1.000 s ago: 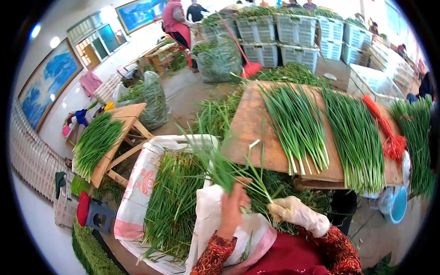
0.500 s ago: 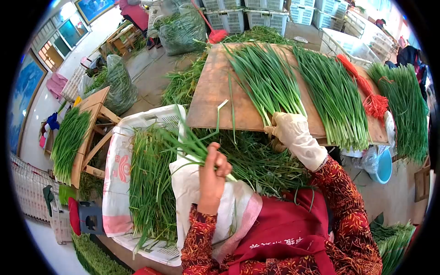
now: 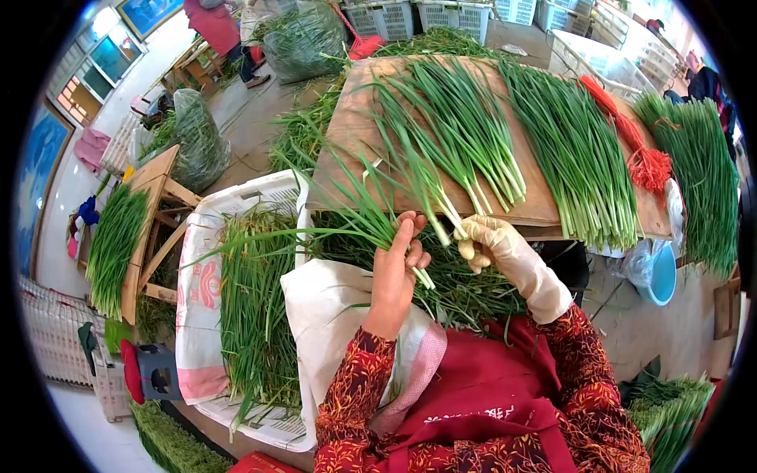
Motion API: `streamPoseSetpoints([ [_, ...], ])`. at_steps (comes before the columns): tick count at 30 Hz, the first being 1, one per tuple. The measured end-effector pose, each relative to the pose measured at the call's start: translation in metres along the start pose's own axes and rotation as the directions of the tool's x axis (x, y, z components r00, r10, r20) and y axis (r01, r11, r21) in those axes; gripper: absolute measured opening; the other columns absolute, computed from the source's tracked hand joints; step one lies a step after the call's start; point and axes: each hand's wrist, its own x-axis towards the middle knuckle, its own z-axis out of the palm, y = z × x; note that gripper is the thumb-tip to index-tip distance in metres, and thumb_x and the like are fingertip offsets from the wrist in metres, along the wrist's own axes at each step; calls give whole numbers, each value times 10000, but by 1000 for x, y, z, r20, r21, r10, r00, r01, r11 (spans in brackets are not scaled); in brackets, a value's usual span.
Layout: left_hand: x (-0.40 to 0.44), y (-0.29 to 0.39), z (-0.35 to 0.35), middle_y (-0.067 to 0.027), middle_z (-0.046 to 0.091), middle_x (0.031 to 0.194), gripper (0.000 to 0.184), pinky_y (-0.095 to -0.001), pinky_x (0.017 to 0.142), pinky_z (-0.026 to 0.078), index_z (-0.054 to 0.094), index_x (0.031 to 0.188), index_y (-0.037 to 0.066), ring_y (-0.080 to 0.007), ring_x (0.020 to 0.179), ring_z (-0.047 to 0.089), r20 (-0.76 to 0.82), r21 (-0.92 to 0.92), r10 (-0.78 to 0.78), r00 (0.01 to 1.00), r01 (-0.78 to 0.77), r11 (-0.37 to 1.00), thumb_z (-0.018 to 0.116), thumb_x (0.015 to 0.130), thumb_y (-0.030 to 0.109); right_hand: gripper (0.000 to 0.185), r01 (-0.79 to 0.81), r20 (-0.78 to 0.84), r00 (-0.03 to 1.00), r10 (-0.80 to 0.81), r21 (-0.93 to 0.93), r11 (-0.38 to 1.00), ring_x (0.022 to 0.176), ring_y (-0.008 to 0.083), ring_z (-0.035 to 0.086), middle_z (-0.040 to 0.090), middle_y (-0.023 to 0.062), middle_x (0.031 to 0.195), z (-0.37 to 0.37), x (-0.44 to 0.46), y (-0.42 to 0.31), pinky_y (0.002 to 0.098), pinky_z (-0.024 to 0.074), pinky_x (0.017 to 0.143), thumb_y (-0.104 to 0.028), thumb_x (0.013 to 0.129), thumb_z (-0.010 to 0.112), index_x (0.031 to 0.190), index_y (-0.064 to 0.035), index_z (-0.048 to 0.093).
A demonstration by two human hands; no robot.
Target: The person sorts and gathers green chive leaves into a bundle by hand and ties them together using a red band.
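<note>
1. At the near edge, a red apron [image 3: 489, 386] lies over the person's lap, with a white sack [image 3: 331, 292] to its left.
2. Just beyond, the bare left hand [image 3: 398, 260] has its fingers folded around a small bunch of greens [image 3: 359, 217]. Pale ends poke out to the near right; leaves fan out to the left over the basket.
3. To the right, the gloved right hand [image 3: 505, 248] curls its fingers beside the pale ends of a few stalks [image 3: 426, 181]; whether it pinches one, I can't quite tell.
4. The greens should be very light, fairly firm at the pale ends, limp towards the tips and easily creased. They may slide against each other if damp. Best hold: lightly around the lower stems, leaving the leaves unsqueezed.
5. On the left, a white basket [image 3: 280, 185] holds loose greens [image 3: 260, 315].
6. Farther off, a wooden board [image 3: 335, 169] bears a thin spread [image 3: 477, 118], a fuller pile [image 3: 572, 150] to its right, then red string [image 3: 627, 146]. A blue bucket [image 3: 661, 280] stands at the right, lower than the board.
7. At the far side are a stuffed plastic bag [image 3: 303, 51], crates [image 3: 453, 20] and a person in red [image 3: 209, 35].
</note>
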Motion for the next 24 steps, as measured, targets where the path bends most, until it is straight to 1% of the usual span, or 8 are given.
streamPoseSetpoints([
  [4,3,-9,3,20,497,812,255,-210,504,325,531,992,52,-34,531,352,-36,-4,-62,997,61,998,608,859,256,303,-35,2,999,35,40,999,485,90,443,554,30,663,2,-3,9,206,389,482,-333,900,510,916,-35,560],
  [7,5,-19,-3,32,475,797,263,-220,487,335,500,960,81,-42,523,354,4,3,-90,996,90,996,640,835,265,305,-45,4,999,45,52,998,497,96,469,561,32,666,-1,-1,16,199,387,474,-342,892,521,916,-41,561],
  [8,9,-24,-8,52,446,718,248,-220,479,335,496,958,90,-43,523,364,44,-8,-105,994,105,994,649,829,237,306,-56,1,998,56,63,996,497,98,474,563,32,666,-2,0,19,199,386,470,-344,890,525,915,-42,562],
  [11,9,-25,-10,68,418,668,235,-221,473,336,493,979,95,-40,520,365,53,22,-119,992,118,993,645,830,196,309,-77,31,997,74,115,990,483,103,474,586,48,692,-4,1,23,209,390,460,-344,879,544,915,-38,561],
  [16,-2,-16,-8,60,506,733,156,-189,479,359,541,969,101,-30,591,457,23,53,-170,985,169,984,605,845,170,322,-102,57,994,92,206,973,468,96,454,613,73,748,-13,2,32,219,399,462,-342,866,567,932,-27,554],
  [20,-7,-17,-12,70,504,750,179,-195,498,370,545,985,120,-32,615,458,16,101,-227,974,224,969,613,838,196,335,-98,-35,994,101,67,993,499,80,447,603,49,731,-4,4,28,210,379,465,-332,857,588,940,-9,557],
  [23,-11,-22,-12,77,499,757,199,-204,525,381,543,994,130,-35,642,461,-74,200,-244,967,254,946,621,837,223,356,-181,-11,983,181,10,983,502,77,441,573,19,696,1,11,24,206,370,473,-352,833,619,922,-11,567],
  [24,-13,-22,-11,82,493,766,227,-213,546,388,537,1002,139,-39,655,458,-52,215,-240,969,245,945,631,834,259,360,-168,2,986,168,-27,985,499,76,433,548,1,673,3,11,23,204,359,470,-356,815,642,904,-14,574],
])
